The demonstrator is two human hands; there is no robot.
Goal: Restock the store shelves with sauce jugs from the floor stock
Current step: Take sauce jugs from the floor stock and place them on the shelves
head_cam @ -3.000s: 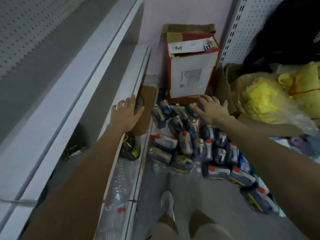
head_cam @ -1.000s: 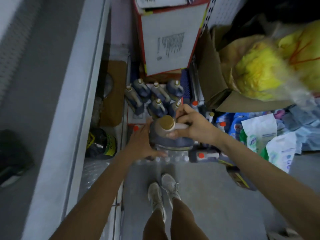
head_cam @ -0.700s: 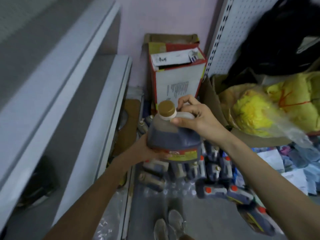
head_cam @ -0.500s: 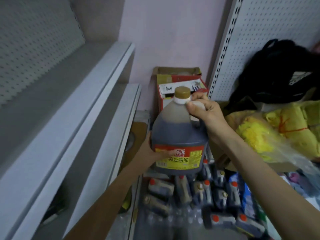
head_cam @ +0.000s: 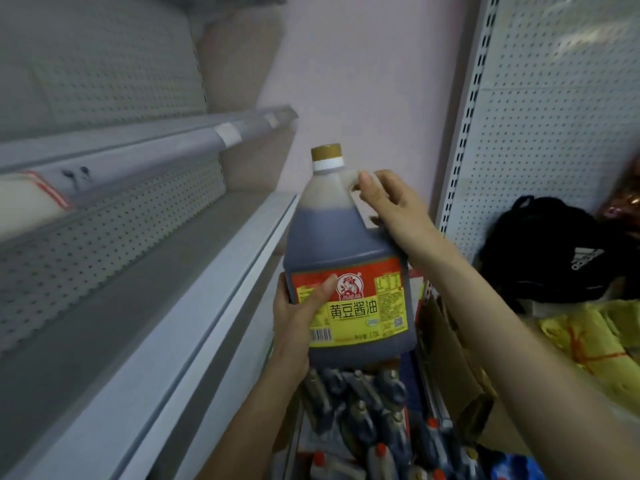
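I hold the sauce jug [head_cam: 346, 244] beside the shelf [head_cam: 194, 306]: right hand [head_cam: 398, 209] grasping its handle, left hand [head_cam: 294, 317] clasping its side.

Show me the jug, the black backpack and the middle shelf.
jug [head_cam: 343, 237], head view, dark body above label
black backpack [head_cam: 540, 258], head view, front panel
middle shelf [head_cam: 225, 289], head view, front rail

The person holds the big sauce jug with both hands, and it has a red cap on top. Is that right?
Not quite. The cap is golden brown, not red, as the head view shows. The rest is right: the left hand grips the sauce jug at its label, and the right hand holds its handle near the top.
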